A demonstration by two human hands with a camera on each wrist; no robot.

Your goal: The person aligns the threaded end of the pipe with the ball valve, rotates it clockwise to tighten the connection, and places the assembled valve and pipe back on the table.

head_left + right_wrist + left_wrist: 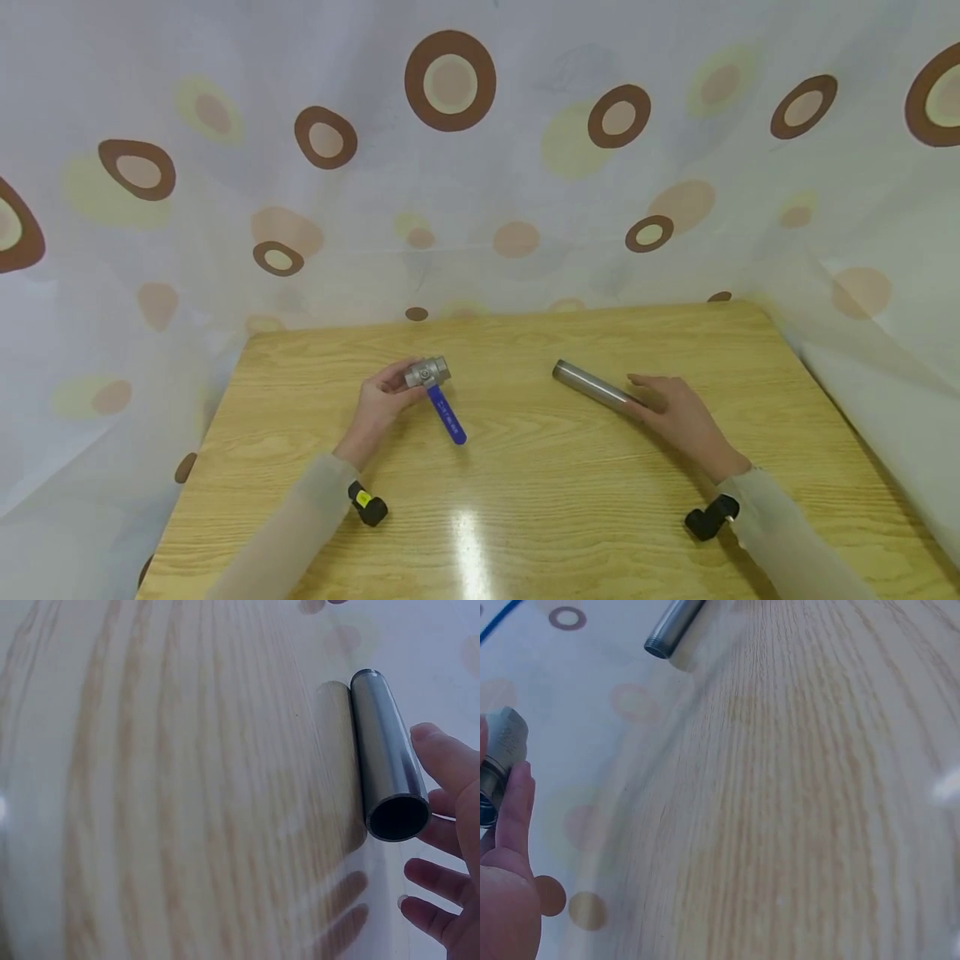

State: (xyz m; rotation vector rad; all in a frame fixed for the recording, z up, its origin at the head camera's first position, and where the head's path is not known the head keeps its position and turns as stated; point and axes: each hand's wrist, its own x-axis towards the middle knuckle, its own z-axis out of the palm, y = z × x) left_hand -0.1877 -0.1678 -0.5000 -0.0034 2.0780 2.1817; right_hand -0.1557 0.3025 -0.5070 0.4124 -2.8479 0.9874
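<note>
A metal ball valve point(425, 372) with a blue lever handle point(447, 415) is gripped at its body by my left hand point(375, 417). In the left wrist view the valve body point(506, 739) shows at the left edge between the fingers. On the right, a steel pipe point(588, 385) with a threaded end lies on the wooden table, angled toward my right hand point(686, 417). The right wrist view shows the pipe's open near end point(397, 817) beside the spread fingers of the right hand point(457, 825). Those fingers are not curled round it; whether they touch it is unclear.
The wooden table point(510, 483) spans beneath both hands. A white cloth with brown and yellow circles point(480, 183) hangs behind and on both sides. Each wrist carries a small black camera, one on the left point(367, 504) and one on the right point(711, 517).
</note>
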